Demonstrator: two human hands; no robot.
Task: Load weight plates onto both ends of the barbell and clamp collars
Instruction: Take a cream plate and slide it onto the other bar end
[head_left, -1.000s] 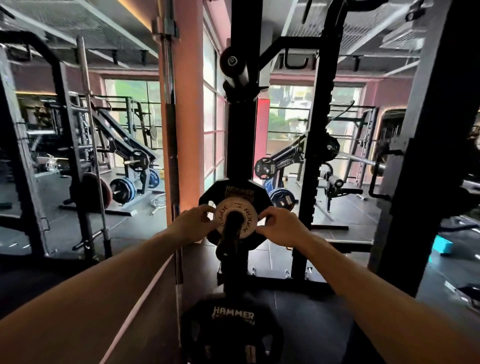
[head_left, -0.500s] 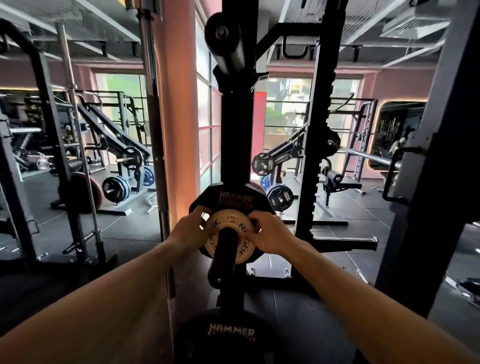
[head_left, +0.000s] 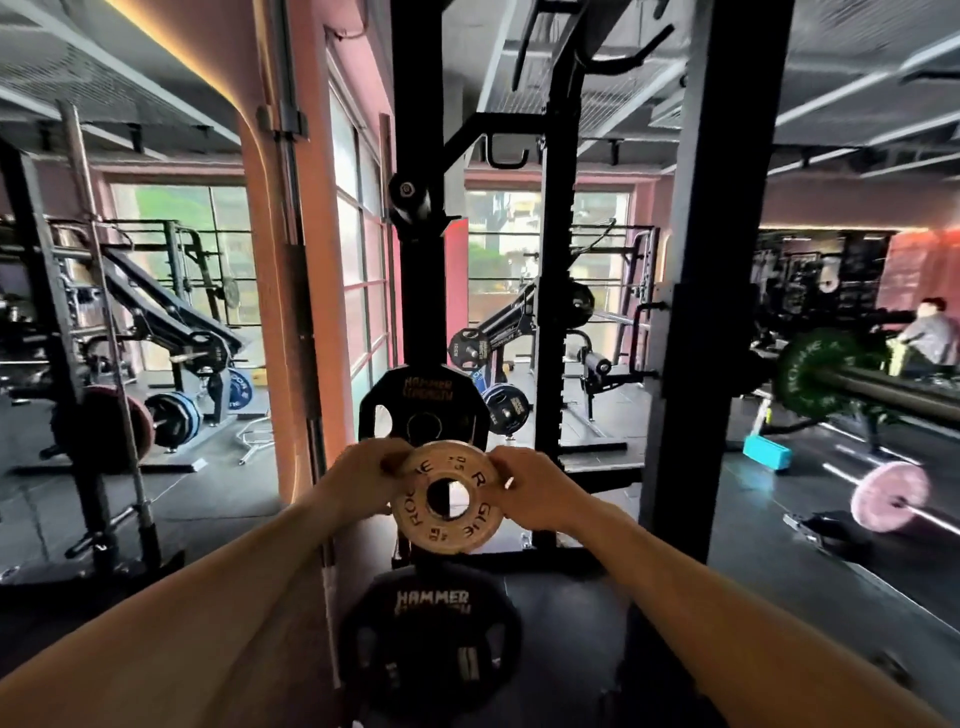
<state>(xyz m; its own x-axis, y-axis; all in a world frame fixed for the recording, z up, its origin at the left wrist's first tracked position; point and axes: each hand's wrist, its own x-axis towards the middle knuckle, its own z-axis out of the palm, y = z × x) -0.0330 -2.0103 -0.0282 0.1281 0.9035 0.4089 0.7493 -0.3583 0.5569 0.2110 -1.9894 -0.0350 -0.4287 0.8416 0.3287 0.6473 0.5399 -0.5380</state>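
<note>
A small pale Rogue weight plate (head_left: 470, 525) is held upright in front of me, free of any peg, its centre hole open. My left hand (head_left: 363, 480) grips its upper left rim and my right hand (head_left: 535, 488) grips its upper right rim. Behind it a black Hammer Strength plate (head_left: 423, 410) hangs on the rack's storage peg. Another black Hammer Strength plate (head_left: 434, 639) sits lower on the same post. At the right, a barbell (head_left: 893, 392) lies in the rack with a green Rogue plate (head_left: 810, 379) on its near sleeve.
Black rack uprights (head_left: 696, 312) stand between me and the barbell. A pink plate (head_left: 888, 496) on another bar lies on the floor at right, beside a teal block (head_left: 768, 453). A person (head_left: 930, 338) is at far right. More machines and plates fill the left side.
The small pale plate has come off the storage peg and now hangs free in both hands, lower and nearer to me. The view has turned right, bringing the barbell into sight.
</note>
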